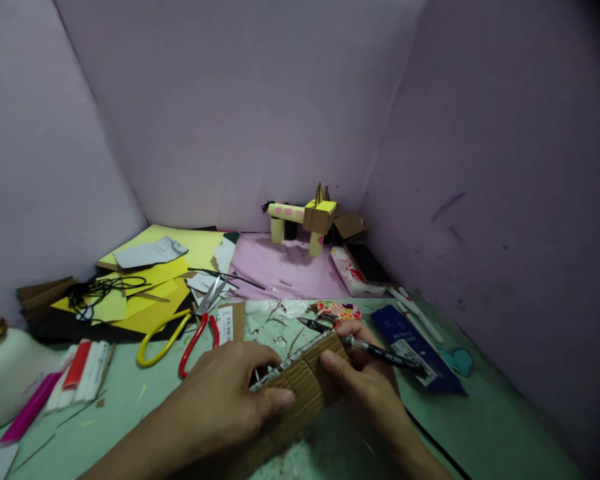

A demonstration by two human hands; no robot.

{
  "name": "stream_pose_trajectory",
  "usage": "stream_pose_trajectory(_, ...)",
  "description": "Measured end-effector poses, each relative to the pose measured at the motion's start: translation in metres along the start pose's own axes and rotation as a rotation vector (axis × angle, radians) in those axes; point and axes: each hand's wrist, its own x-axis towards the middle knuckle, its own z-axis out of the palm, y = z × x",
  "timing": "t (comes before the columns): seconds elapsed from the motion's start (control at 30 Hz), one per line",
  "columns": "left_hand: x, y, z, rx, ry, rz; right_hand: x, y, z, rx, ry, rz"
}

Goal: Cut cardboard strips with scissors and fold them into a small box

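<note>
A strip of brown corrugated cardboard [307,383] is held at a tilt above the table, its upper edge whitish and rough. My left hand [230,393] is closed on its left part, thumb on the near face and fingers behind. At its right end, my right hand [367,380] pinches the corner with the thumb in front. A black pen [385,355] lies across the fingers of that same hand, its tip pointing left past the cardboard's far edge. Scissors [200,320] with one yellow and one red handle rest just beyond my left hand, blades half apart.
A paper animal [287,213] with pink spots and a cardboard head stands at the back. Yellow sheets [160,293] and black string [97,297] are piled left, near markers [80,373] and a white container [10,380]. Right are a phone [367,263] and a blue packet [415,350].
</note>
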Motion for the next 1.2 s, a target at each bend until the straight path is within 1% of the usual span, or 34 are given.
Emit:
stream_pose_trajectory(0.17, 0.004, 0.002, 0.006, -0.194, -0.077, -0.02, -0.004, 0.001, 0.004, -0.008, 0.025, -0.001)
stream_pose_trajectory(0.23, 0.005, 0.002, 0.007, -0.185, -0.044, -0.038, -0.005, -0.001, 0.007, 0.02, 0.027, 0.018)
stream_pose_trajectory(0.3, 0.005, 0.003, 0.008, -0.149, -0.01, -0.067, -0.003, -0.005, 0.007, 0.011, 0.023, 0.002)
stream_pose_trajectory(0.33, 0.005, 0.004, 0.007, -0.136, -0.006, -0.084, -0.001, -0.008, 0.006, -0.006, 0.044, -0.037)
stream_pose_trajectory(0.37, 0.005, 0.005, 0.007, -0.122, -0.004, -0.094, 0.001, -0.011, 0.005, -0.022, 0.091, -0.101)
stream_pose_trajectory(0.43, 0.004, 0.007, 0.005, -0.088, 0.002, -0.101, 0.005, -0.018, 0.002, -0.022, 0.224, -0.261)
stream_pose_trajectory(0.47, 0.004, 0.008, 0.005, -0.068, 0.004, -0.108, 0.005, -0.021, 0.001, -0.014, 0.277, -0.344)
stream_pose_trajectory(0.5, 0.003, 0.008, 0.004, -0.052, 0.007, -0.12, 0.005, -0.024, 0.0, -0.014, 0.302, -0.421)
stream_pose_trajectory(0.53, 0.003, 0.009, 0.004, -0.042, 0.007, -0.132, 0.003, -0.026, 0.0, -0.027, 0.292, -0.483)
stream_pose_trajectory(0.6, 0.003, 0.009, 0.005, -0.037, 0.009, -0.153, -0.005, -0.026, 0.001, -0.099, 0.185, -0.558)
stream_pose_trajectory(0.67, 0.002, 0.009, 0.005, -0.05, 0.009, -0.15, -0.015, -0.023, 0.003, -0.211, 0.079, -0.608)
stream_pose_trajectory(0.8, 0.001, 0.01, 0.006, -0.068, 0.009, -0.136, -0.029, -0.015, 0.009, -0.447, -0.05, -0.74)
stream_pose_trajectory(0.87, 0.0, 0.01, 0.006, -0.067, 0.002, -0.131, -0.03, -0.014, 0.011, -0.488, -0.073, -0.771)
stream_pose_trajectory(1.03, 0.0, 0.008, 0.008, -0.07, 0.005, -0.088, -0.026, -0.015, 0.016, -0.469, -0.086, -0.78)
stream_pose_trajectory(1.1, 0.001, 0.006, 0.009, -0.072, 0.005, -0.074, -0.027, -0.014, 0.017, -0.472, -0.061, -0.775)
stream_pose_trajectory(1.2, 0.002, 0.005, 0.01, -0.085, 0.013, -0.063, -0.029, -0.012, 0.018, -0.544, -0.063, -0.787)
